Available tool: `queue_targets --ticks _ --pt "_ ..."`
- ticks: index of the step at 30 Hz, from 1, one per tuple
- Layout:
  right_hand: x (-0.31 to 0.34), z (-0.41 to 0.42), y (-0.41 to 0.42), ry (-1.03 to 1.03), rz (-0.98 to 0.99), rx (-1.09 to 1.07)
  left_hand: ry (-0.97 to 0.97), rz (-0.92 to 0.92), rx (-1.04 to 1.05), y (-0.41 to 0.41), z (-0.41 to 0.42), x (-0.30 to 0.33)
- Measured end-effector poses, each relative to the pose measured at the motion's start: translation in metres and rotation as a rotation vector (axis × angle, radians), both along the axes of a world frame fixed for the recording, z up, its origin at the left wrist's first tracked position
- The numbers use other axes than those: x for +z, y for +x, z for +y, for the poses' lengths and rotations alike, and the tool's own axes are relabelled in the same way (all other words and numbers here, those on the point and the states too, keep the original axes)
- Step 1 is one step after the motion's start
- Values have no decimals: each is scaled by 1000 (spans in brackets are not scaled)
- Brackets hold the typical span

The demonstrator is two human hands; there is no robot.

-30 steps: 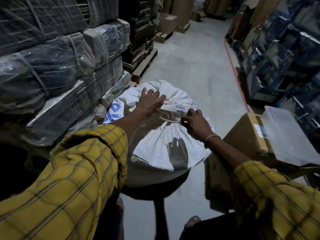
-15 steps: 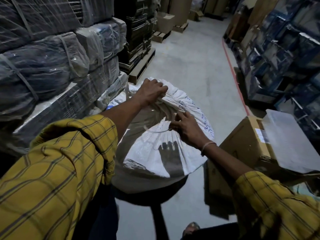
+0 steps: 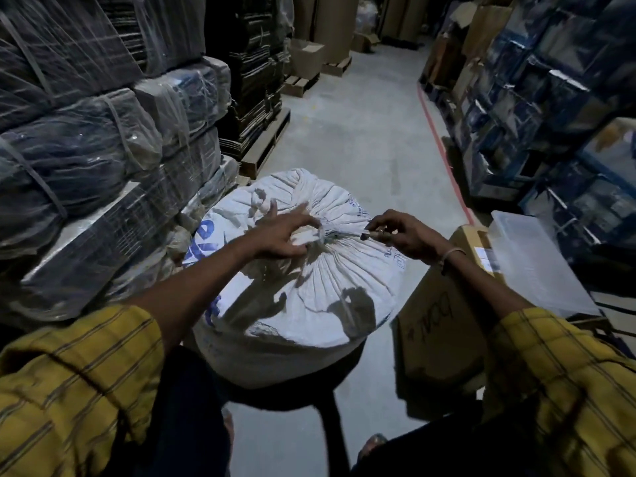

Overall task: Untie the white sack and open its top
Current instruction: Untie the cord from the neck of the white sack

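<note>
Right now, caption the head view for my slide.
Both hands work the gathered neck of the white sack: left hand spread, right hand pinching.

A brown cardboard box with dark handwriting on its side stands on the grey concrete floor. On top of it lies a clear plastic lidded container. A red painted line runs along the floor beside stacks of blue wrapped packs. On the opposite side are piled dark bundles wrapped in clear plastic film, with a wooden pallet under flat dark stacks. Further away stand tall brown cardboard cartons.
</note>
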State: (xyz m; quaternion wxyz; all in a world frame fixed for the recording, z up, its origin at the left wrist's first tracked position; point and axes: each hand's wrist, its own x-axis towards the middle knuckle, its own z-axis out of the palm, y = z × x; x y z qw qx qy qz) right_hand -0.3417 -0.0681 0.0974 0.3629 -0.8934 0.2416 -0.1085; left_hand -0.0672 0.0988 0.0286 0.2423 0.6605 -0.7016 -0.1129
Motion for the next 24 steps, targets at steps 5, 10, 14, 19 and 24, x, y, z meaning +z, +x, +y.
queue_targets --ticks 5,10,14,19,24 --pt "0 -4 -9 380 -142 -149 -152 459 190 -37 -5 1" --pt "-16 12 0 537 -368 -449 -107 1110 318 -83 -29 18" --pt "-28 17 7 572 -490 -604 -49 1306 329 -110 -48 23" --pt "-33 17 -2 493 -638 -805 -86 1351 398 -128 -63 27" --pt "-30 2 -30 178 -549 -752 -164 1021 597 -120 -76 29"
